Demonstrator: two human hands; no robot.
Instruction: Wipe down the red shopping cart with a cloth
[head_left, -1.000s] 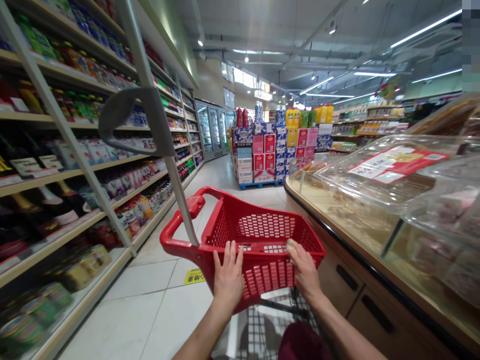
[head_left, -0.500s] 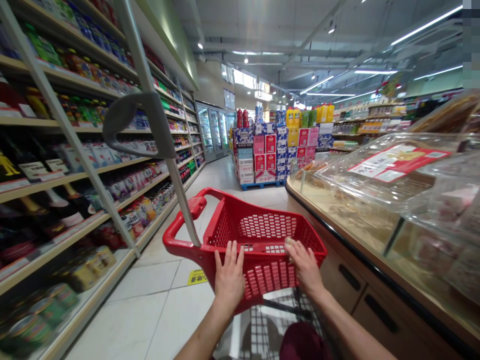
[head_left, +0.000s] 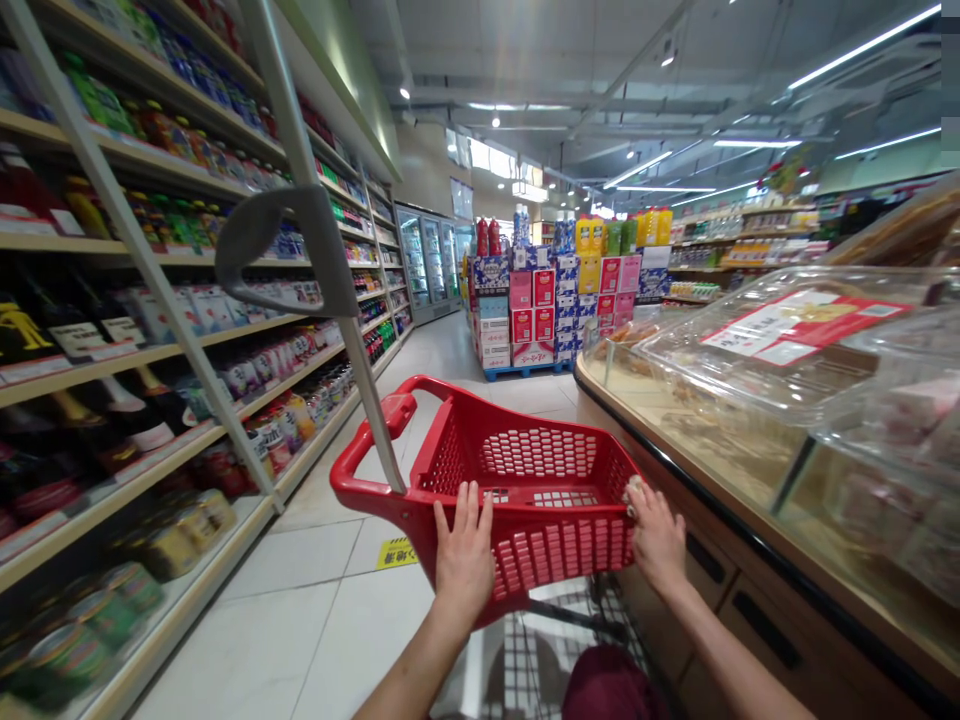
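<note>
A red plastic shopping basket (head_left: 559, 545) with slotted sides sits in front of me, seemingly over a wire grid frame (head_left: 536, 655). It holds nothing I can see. My left hand (head_left: 465, 555) lies on its near rim, fingers stretched out flat and slightly apart. At the basket's near right corner is my right hand (head_left: 658, 535), its fingers bent together. A small pale thing shows at those fingertips, too small to name. A metal pole with a grey loop handle (head_left: 322, 250) rises at the basket's left side.
Drink shelves (head_left: 150, 250) line the left. To the right, a counter (head_left: 675, 470) holds clear plastic food boxes (head_left: 795, 330). Ahead stands a pallet stack of boxed goods (head_left: 532, 305), with glass-door fridges (head_left: 427, 255) behind. A yellow floor sticker (head_left: 396, 553) lies left of the basket.
My right hand has slid right along the near rim to the corner. My left hand stays on the rim. The whole view has shifted very slightly.
</note>
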